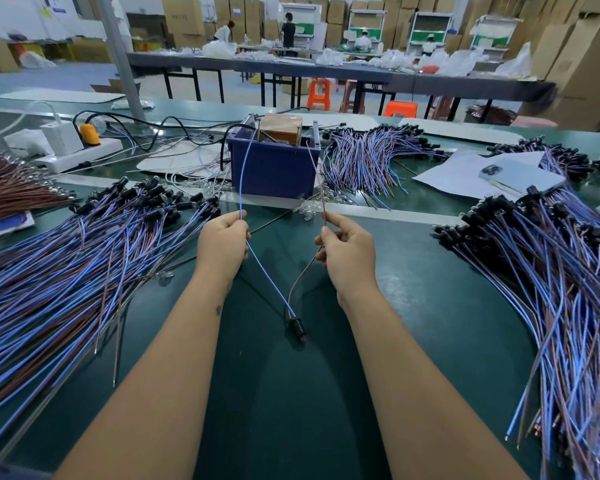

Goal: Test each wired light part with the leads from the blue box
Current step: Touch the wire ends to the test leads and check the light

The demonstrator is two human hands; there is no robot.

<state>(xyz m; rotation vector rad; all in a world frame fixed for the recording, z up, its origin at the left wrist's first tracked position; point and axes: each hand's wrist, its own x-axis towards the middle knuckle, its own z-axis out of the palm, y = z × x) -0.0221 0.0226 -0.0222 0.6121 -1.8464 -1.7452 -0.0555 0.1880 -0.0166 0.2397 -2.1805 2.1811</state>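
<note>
Blue box on dark green table; blue wire, brown wire, black socket, orange stools.

The blue box hides its own contents apart from a brown block standing above the rim; where the leads join inside cannot be seen. The left hand and right hand cover the wire stretches they pinch, so any contact there is hidden. The wire piles at far left and far right run off the frame's edges. The distant workers are too small to make out.
</note>
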